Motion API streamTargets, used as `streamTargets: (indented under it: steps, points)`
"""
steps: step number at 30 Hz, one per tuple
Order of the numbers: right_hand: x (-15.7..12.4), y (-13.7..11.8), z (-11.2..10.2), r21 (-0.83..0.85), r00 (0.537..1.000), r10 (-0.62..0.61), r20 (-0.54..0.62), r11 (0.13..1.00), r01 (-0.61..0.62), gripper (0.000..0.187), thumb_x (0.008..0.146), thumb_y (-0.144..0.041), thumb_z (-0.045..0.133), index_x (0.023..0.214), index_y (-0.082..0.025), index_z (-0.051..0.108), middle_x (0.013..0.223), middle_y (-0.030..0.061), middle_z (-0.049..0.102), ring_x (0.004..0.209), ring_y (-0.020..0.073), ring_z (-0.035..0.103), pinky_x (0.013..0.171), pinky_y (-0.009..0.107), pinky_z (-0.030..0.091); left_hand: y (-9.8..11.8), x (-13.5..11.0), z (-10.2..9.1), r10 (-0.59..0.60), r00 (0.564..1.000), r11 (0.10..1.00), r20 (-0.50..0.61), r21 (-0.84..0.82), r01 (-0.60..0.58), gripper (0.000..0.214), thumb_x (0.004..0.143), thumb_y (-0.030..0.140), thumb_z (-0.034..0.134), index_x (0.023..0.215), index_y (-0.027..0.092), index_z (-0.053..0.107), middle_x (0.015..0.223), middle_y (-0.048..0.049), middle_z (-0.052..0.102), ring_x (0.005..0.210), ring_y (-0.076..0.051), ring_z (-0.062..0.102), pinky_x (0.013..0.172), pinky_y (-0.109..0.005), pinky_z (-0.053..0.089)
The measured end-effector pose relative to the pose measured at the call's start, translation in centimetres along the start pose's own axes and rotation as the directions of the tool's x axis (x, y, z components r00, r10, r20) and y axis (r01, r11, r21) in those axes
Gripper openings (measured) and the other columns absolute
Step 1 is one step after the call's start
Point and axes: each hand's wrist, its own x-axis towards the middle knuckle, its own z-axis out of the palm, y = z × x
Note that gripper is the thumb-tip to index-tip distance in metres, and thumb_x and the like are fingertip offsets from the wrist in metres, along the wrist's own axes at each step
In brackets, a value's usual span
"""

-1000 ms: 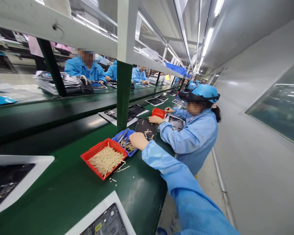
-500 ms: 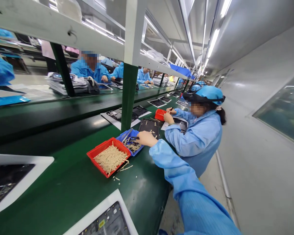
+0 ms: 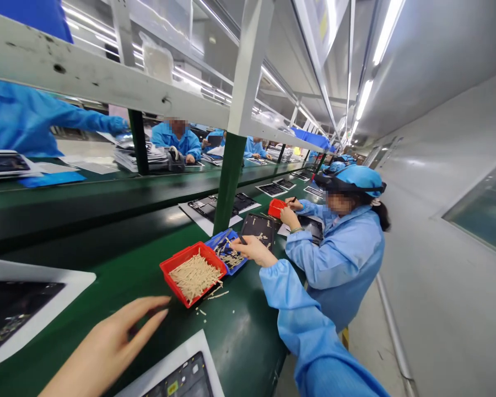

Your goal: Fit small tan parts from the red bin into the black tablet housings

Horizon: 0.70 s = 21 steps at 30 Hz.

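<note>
My right hand (image 3: 254, 249) reaches over the blue tray (image 3: 240, 267), which holds short beige strips and dark bits. Its fingers pinch a slim dark tool (image 3: 242, 240); the tool's working end is hard to make out. Left of that tray stands a red tray (image 3: 177, 286) heaped with beige strips (image 3: 195, 275). My left hand (image 3: 116, 336), open and empty, hovers over the bench left of the red tray, thumb and fingers apart. A few loose strips (image 3: 218, 295) lie beside the red tray.
A dark tablet housing (image 3: 182, 380) on white backing lies at the front, another (image 3: 20, 309) at the left. A green post (image 3: 228, 184) rises behind the trays. To the right, a co-worker (image 3: 334, 248) works beside a small red box (image 3: 276, 208) and a black tray (image 3: 259, 229).
My left hand has come into view from the lower left. The right hand stays at the blue tray, its dark tool now tilted more upright. The camera view has shifted somewhat.
</note>
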Motion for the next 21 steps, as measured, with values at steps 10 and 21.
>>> streamTargets:
  steps: [10, 21]
  points:
    - [-3.2, -2.5, 6.4, 0.317, 0.902, -0.186, 0.39, 0.947, 0.059, 0.031, 0.083, -0.042, 0.09, 0.093, -0.016, 0.077, 0.065, -0.0063, 0.057, 0.057, 0.0074, 0.046, 0.053, 0.022, 0.035, 3.2, 5.3, 3.2, -0.282, 0.94, 0.866, 0.191, -0.37, 0.336, 0.078, 0.071, 0.088, 0.066, 0.103, 0.018, 0.079, 0.086, -0.0106, 0.081, 0.071, -0.027, 0.077, 0.062, -0.038, 0.065]
    - [-3.8, -2.6, 9.2, 0.413, 0.931, -0.088, 0.353, 0.908, -0.071, 0.035, 0.078, -0.039, 0.091, 0.096, -0.017, 0.071, 0.055, -0.0075, 0.061, 0.047, 0.0076, 0.052, 0.048, 0.02, 0.032, -2.8, 0.1, 2.0, -0.267, 0.961, 0.961, 0.066, -0.048, 0.271, 0.053, 0.081, 0.072, 0.057, 0.089, 0.028, 0.084, 0.09, -0.0088, 0.084, 0.083, -0.031, 0.08, 0.079, -0.043, 0.065]
